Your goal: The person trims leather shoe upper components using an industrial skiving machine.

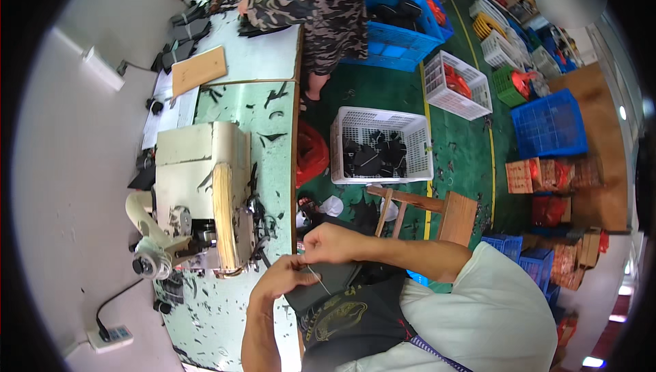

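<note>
At the table's edge, close to my body, lies a dark grey stack of flat pieces [321, 290], partly covered by my hands. A thin white string [317, 277] crosses over it. My left hand [280, 276] is closed at the stack's left side, its thumb and fingers pinching near the string. Just beyond it my right hand [331, 243] is curled into a fist, touching the left fingertips and gripping the string's end. The exact finger hold on the string is partly hidden.
A cream sewing machine [198, 160] stands on the green table [263, 109], which is littered with black scraps. A white crate [381, 113] of black pieces and a wooden stool [456, 218] are to the right. A co-worker in camouflage clothing [321, 9] works at the far end.
</note>
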`<state>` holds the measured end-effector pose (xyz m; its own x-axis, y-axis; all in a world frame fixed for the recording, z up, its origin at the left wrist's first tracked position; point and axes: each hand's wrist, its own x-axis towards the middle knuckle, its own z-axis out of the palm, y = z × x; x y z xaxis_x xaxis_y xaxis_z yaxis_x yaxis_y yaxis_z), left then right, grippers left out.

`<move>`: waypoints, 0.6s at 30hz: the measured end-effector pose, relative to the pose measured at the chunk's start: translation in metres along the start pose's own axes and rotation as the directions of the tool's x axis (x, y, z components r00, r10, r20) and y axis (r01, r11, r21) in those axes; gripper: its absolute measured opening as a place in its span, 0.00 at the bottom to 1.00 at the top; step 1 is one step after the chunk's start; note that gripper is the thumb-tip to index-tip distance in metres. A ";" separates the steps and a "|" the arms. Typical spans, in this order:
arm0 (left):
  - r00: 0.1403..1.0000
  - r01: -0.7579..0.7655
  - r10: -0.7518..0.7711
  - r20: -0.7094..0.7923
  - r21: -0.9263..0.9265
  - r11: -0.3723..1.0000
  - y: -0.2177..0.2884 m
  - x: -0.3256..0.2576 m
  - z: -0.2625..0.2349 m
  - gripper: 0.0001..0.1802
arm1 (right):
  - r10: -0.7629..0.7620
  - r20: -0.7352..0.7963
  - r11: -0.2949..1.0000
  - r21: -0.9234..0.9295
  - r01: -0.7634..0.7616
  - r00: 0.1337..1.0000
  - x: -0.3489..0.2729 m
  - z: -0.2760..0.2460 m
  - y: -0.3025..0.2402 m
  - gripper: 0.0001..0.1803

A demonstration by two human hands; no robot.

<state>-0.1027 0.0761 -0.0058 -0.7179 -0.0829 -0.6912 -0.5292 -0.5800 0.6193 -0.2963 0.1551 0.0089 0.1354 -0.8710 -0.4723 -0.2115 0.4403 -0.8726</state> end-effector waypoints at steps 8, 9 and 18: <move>0.828 -0.264 0.282 -0.484 0.108 0.959 -0.001 0.102 0.033 0.24 | 0.176 -0.407 0.957 0.283 -0.060 0.896 -0.014 -0.019 0.068 0.19; 0.861 -0.299 0.371 -0.347 0.244 0.922 0.040 0.105 0.060 0.30 | 0.186 -0.660 0.967 0.256 -0.015 0.728 -0.010 -0.031 0.088 0.19; 0.767 -0.464 0.608 -0.206 0.476 0.747 0.192 0.187 0.007 0.19 | 0.561 -0.759 0.818 0.571 -0.077 0.330 0.052 -0.182 0.142 0.23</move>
<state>-0.3418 -0.0447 -0.0135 -0.7788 -0.5835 -0.2301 -0.2770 -0.0092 0.9608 -0.4952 0.1331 -0.1169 -0.8091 -0.2056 -0.5506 0.3691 0.5513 -0.7482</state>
